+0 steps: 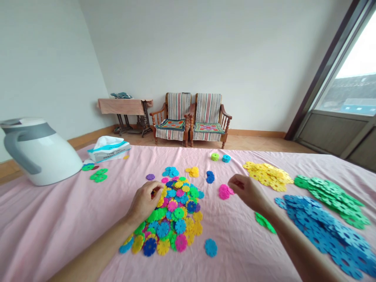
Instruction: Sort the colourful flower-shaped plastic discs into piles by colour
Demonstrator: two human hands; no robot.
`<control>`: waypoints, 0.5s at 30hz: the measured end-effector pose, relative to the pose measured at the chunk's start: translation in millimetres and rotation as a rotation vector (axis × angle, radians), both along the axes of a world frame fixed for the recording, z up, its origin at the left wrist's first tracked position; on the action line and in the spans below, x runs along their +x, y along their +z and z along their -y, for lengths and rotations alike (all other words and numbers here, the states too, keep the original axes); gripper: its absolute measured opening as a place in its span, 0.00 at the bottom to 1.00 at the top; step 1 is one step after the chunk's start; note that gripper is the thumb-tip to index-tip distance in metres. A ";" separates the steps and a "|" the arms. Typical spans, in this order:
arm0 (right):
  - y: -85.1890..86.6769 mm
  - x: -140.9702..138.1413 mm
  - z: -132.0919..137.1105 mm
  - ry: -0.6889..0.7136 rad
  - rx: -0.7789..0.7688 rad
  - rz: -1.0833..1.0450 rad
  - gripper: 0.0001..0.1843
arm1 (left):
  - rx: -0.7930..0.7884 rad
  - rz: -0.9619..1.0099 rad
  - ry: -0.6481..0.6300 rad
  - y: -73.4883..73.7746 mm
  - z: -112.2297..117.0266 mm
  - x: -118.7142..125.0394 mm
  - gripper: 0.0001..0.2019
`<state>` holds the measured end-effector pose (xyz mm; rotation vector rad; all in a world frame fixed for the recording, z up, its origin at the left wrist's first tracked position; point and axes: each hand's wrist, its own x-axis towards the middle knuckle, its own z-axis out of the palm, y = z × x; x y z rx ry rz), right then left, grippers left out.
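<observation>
A mixed heap of notched plastic discs [173, 211] in several colours lies on the pink tablecloth. My left hand [145, 199] is at the heap's upper left side, its fingers curled together beside a yellow disc; whether anything is pinched in them is hard to see. Just right of a small pile of pink discs [225, 192], my right hand [246, 190] is closed with the fingertips bent down. What it holds, if anything, is hidden. Small groups of light blue discs [170, 172], yellow discs [192, 171] and dark blue discs [210, 177] lie behind the heap.
To the right are large piles of yellow [267, 175], green [333, 199] and blue flower-shaped pieces [329, 231]. A white kettle [55, 156] and a tissue pack [109, 149] stand left. Green [215, 157] and blue stacks [226, 158] sit near the far edge, with two chairs [178, 117] beyond.
</observation>
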<state>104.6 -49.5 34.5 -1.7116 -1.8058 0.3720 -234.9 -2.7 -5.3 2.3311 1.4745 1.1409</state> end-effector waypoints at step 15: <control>6.2 -64.1 46.0 0.694 -0.380 0.093 0.12 | -0.020 -0.036 0.020 1.3 0.3 0.8 0.07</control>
